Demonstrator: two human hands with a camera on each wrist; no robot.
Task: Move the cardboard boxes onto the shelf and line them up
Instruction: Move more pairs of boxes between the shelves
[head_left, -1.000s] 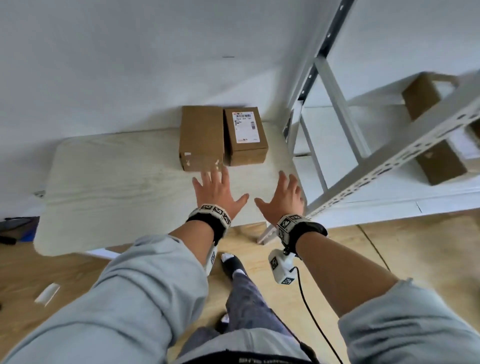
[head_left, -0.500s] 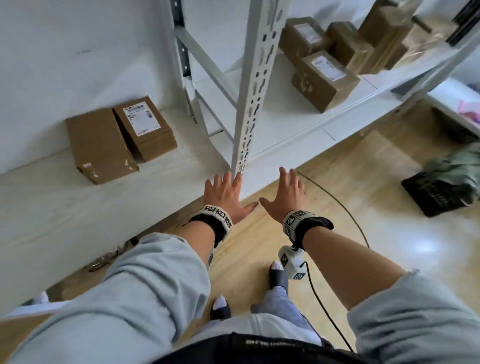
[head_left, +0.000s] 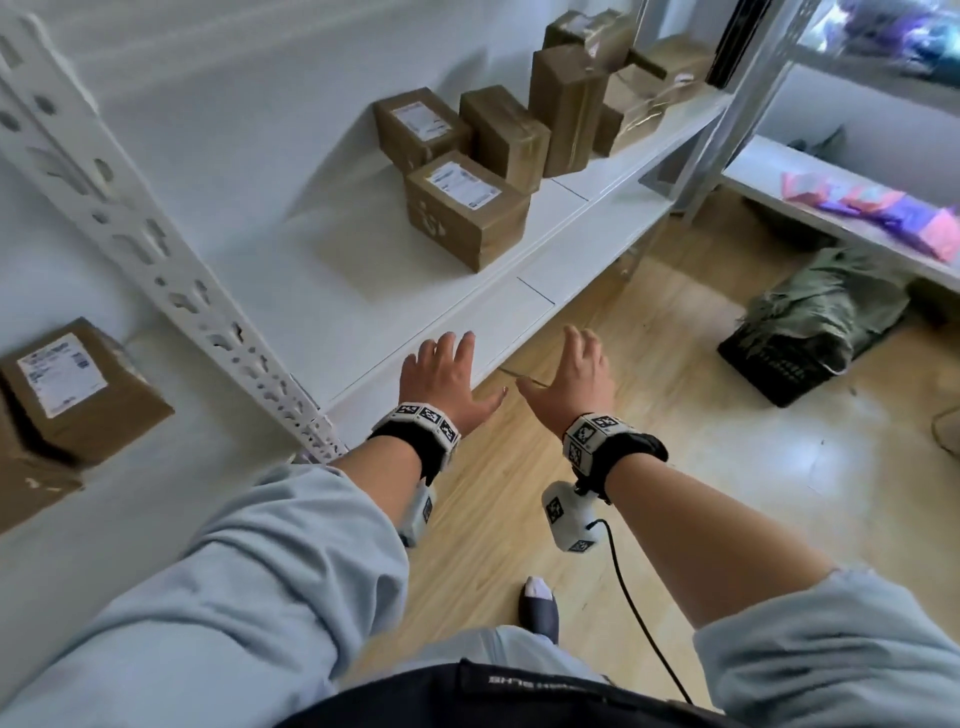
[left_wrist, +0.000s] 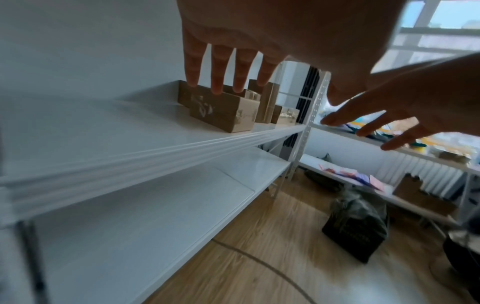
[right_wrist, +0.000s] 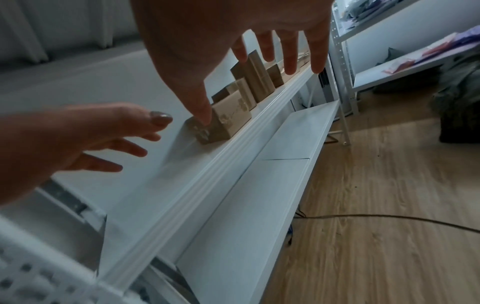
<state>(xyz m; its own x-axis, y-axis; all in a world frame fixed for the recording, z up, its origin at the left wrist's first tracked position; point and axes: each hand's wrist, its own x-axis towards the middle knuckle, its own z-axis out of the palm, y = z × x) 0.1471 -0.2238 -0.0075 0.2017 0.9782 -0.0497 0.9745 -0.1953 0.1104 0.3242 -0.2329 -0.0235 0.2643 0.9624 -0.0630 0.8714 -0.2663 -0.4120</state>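
Both hands are empty, fingers spread: the left hand (head_left: 445, 379) and right hand (head_left: 571, 382) hover at frame centre over the front edge of the white shelf (head_left: 524, 317). A cluster of cardboard boxes (head_left: 467, 208) stands on the shelf in the upper middle; two carry white shipping labels, their print too blurred to read. Another labelled box (head_left: 78, 389) sits on the counter (head_left: 130, 519) at left.
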